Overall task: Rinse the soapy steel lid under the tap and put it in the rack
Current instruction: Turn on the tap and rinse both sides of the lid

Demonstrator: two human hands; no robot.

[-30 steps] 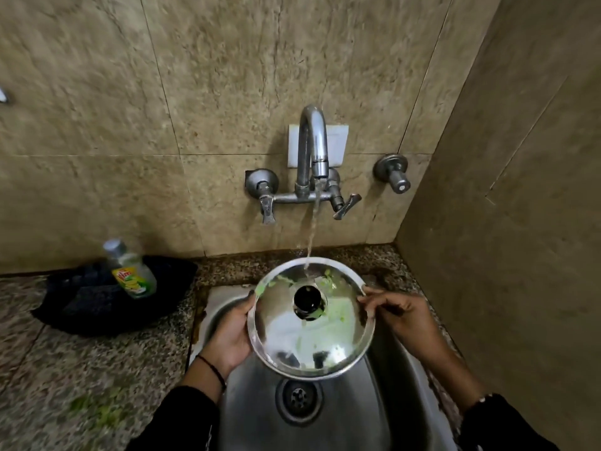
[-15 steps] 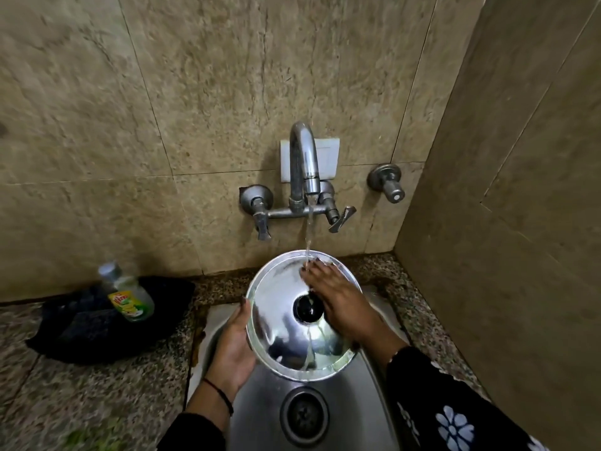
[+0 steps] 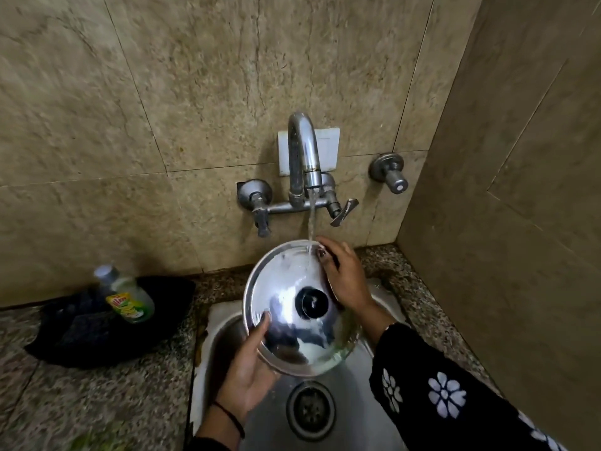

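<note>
Lid: the steel lid (image 3: 300, 307) is held tilted over the sink (image 3: 351, 379), far edge at 12 o'clock under the tap (image 3: 304, 157), black knob (image 3: 311, 302) facing the camera.
Water: the stream (image 3: 311, 219) lands on the lid's rim at about 12 o'clock and sheets down the face.
Left hand: the left hand (image 3: 248, 366) supports the lid from 7 o'clock, thumb on the face, the other fingers hidden behind the rim, so it appears clamped on the edge.
Right hand: the right hand (image 3: 344, 275) lies flat on the lid at 1 to 3 o'clock, fingers (image 3: 325, 252) together, rubbing rather than gripping, as far as I can judge.
Soap: a faint greenish film shows near 4 o'clock on the lower rim; rinsing looks unfinished.
Risk of slip: only one hand truly holds a wet, slick rim; a harder rub could push it out of the grip and drop it into the sink.
Risk of splash: a steep tilt under the stream could send water over the sink edge onto the bench (image 3: 97, 402) or the patterned sleeve (image 3: 432, 392).
Risk of residue: the underside cannot be seen; leaving it unturned may carry soap onward.
Rack: not in view, so its direction cannot be told.
Nearby: a detergent bottle (image 3: 128, 296) rests on a dark cloth (image 3: 81, 333) at 9 o'clock, well apart.
</note>
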